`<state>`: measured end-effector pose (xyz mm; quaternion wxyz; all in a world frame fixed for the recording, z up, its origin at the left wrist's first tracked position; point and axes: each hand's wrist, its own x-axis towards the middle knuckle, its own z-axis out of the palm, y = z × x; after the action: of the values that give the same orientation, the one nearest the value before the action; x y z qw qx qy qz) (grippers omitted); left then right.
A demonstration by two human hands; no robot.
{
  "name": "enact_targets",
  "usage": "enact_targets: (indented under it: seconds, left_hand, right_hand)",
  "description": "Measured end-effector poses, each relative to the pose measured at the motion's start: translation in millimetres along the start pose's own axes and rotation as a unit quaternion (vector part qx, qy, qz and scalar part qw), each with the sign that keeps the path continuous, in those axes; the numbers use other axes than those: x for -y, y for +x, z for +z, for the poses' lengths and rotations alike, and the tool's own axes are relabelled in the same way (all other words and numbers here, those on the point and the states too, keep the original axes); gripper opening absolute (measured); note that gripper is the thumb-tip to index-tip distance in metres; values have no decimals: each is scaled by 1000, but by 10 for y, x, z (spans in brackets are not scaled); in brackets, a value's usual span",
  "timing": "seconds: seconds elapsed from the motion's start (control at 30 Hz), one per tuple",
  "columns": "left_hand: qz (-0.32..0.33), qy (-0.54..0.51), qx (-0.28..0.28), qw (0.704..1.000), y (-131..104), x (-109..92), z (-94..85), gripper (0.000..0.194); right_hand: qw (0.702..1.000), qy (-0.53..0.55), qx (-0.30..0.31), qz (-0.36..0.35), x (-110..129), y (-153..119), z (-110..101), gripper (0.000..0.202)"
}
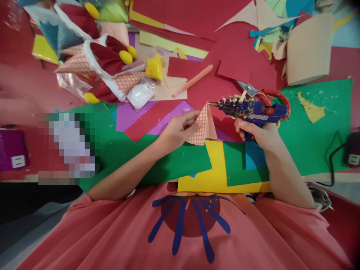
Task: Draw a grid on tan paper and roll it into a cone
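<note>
Pinched in my left hand (pixel 177 131) is a small paper cone (pixel 201 125), patterned with an orange and white grid on one side and plain pinkish on the other. Its tip points away from me. My right hand (pixel 254 133) is wrapped round the handle of a blue hot glue gun (pixel 258 110), whose barrel is crusted with glue strands and glittery bits. The gun's metal nozzle (pixel 213 104) meets or nearly meets the cone's tip; I cannot tell whether they touch. Red-handled scissors (pixel 266 95) lie just behind the gun.
At the far left sit several patterned cones with dark red fans (pixel 104 56) and yellow egg shapes (pixel 125 57). A beige paper cylinder (pixel 311 50) stands at the far right. Green sheets (pixel 168 157), a yellow sheet (pixel 202 183) and paper scraps cover the table. A pinkish stick (pixel 194 80) lies mid-table.
</note>
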<state>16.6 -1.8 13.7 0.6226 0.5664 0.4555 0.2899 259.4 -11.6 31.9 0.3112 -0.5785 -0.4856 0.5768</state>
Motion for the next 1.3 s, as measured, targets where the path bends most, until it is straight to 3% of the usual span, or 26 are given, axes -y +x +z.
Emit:
enact_targets:
  seconds: [0.8,1.3]
  left_hand:
    - [5,-9,9,1000,3,-22,-10,34]
    - [36,-13,-8,999,24,-11,-21,35]
  right_hand:
    - [999,-29,16,9,17,-14,1,39]
    - [999,-22,37,8,14,-19,1,30]
